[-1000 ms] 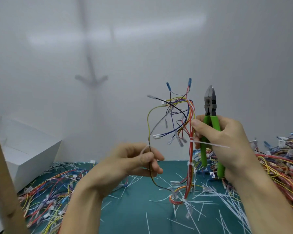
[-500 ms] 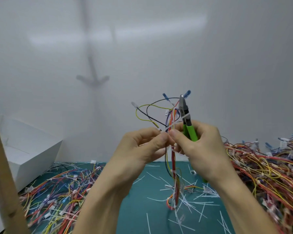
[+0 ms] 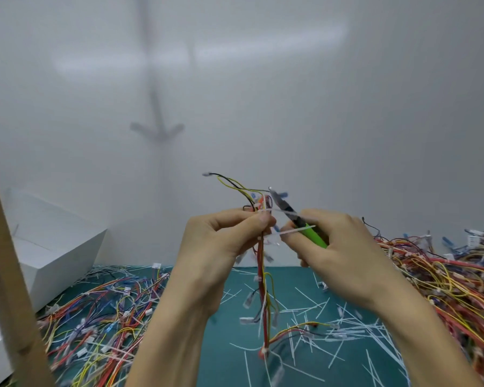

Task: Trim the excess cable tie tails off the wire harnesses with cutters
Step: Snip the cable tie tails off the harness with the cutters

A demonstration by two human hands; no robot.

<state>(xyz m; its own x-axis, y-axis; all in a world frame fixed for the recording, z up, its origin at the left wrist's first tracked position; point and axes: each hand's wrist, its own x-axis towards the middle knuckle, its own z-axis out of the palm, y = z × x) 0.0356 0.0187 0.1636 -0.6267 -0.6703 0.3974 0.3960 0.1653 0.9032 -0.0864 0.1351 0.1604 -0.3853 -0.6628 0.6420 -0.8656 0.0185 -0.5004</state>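
Left hand (image 3: pixel 224 241): thumb and fingers pinch the harness (image 3: pixel 260 263) just under its top tie. A second ago it held one loose wire lower down, well apart from the other hand.
Right hand (image 3: pixel 338 252): curled round the green handles of the cutters (image 3: pixel 313 236). It has let go of the bundle it pinched a second ago.
Harness: upright between the hands, its lower end trailing down to the mat (image 3: pixel 235 367).
Cutters: upright a second ago, now tipped nose up and to the left, close beside the bundle top. The jaws are blurred, so I cannot tell whether they are apart.
Tails (image 3: pixel 277 210): two white ones stick out rightward, the upper crossing the cutter nose and the lower lying over the handle. Both look uncut.
Meaning: the harness has passed to the left hand, freeing the right to cut; the snip looks imminent.
Offcuts (image 3: pixel 305 303): strewn on the mat.
Left pile (image 3: pixel 95 317), right pile (image 3: pixel 458 289): more harnesses.
Box (image 3: pixel 53 247): white, far left.
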